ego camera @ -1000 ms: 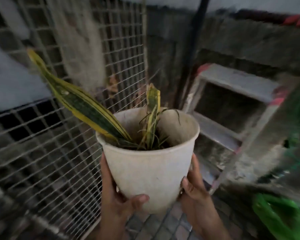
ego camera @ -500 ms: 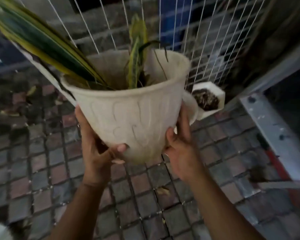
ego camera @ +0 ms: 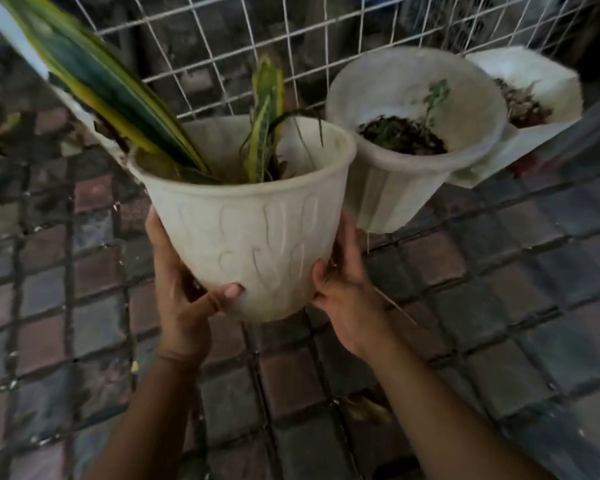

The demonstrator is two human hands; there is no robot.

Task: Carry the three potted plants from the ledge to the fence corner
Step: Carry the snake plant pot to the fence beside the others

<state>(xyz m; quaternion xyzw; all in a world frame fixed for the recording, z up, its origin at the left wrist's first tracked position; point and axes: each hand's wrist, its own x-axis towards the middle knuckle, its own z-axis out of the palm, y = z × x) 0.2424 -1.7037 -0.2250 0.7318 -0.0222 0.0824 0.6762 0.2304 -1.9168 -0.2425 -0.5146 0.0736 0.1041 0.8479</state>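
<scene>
Two hands hold a white pot point(ego camera: 257, 237) between them. The left hand point(ego camera: 184, 289) is on the pot's left side, low down. Its thumb lies across the front of the pot, and its fingers go round the side where they cannot be seen. The right hand point(ego camera: 343, 289) is on the pot's right side, also low down. Its thumb touches the front edge and its fingers are tucked behind. Both hands are wrapped round the pot and grip it. The pot stands almost straight up, with wavy lines pressed into its side. I cannot tell if its bottom touches the floor point(ego camera: 465, 306). A long leaf point(ego camera: 111, 84), green with yellow edges, grows out of the pot and leans up and away past the left hand. A short leaf point(ego camera: 265, 112) stands up in the middle of the pot, above both hands. Past the right hand sits a second pot point(ego camera: 413, 161), round and white, just beside the held pot. It has dark soil point(ego camera: 402, 136) and a tiny green sprout point(ego camera: 433, 95) in it. Further off on the right-hand side, just behind the second pot, is a third pot point(ego camera: 534, 74), white with flat sides and soil inside. A wire fence point(ego camera: 222, 46) stands beyond the hands, right behind all three pots. The floor under the hands is made of small square bricks, some red and some grey.
</scene>
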